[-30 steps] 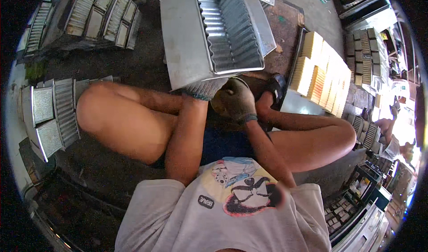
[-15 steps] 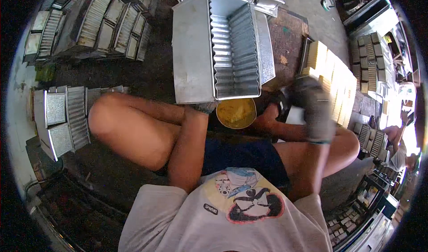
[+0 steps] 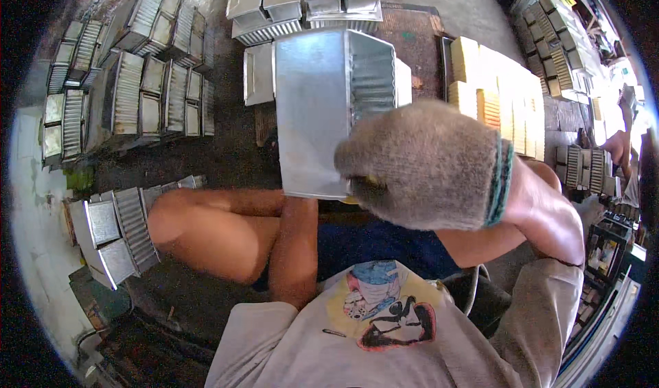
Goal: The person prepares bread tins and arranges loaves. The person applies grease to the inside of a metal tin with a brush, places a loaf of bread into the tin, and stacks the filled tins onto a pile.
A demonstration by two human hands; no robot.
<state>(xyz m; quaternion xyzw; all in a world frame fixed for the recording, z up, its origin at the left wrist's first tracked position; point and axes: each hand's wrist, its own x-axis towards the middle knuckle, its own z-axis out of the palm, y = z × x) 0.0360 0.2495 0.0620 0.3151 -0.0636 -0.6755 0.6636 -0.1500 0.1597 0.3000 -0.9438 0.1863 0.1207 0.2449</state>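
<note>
One large metal baking tin [image 3: 312,113], grey and ribbed on its inner wall, is held tilted in front of the person, above the lap and between the knees. Its lower edge is covered by the right hand [image 3: 422,165], which is worn in a grey knitted glove with a green-striped cuff and is raised close to the camera, fingers curled toward the tin's lower right corner; whether the tin is actually gripped by it cannot be told. The left hand is hidden behind the tin's lower edge, only the left forearm [image 3: 294,247] being seen running up to it, so its state cannot be told. A small patch of yellow [image 3: 371,181] is glimpsed just under the glove at the tin's rim. The person is seated, bare knees apart, a white printed shirt [image 3: 384,319] seen at the bottom. Further tins are stacked just beyond the held one [image 3: 302,0], more are ranked at the upper left [image 3: 147,79], and a few lie beside the left knee [image 3: 113,233]. Yellow blocks [image 3: 494,93] are laid in rows at the right, on the floor [image 3: 226,158].
</note>
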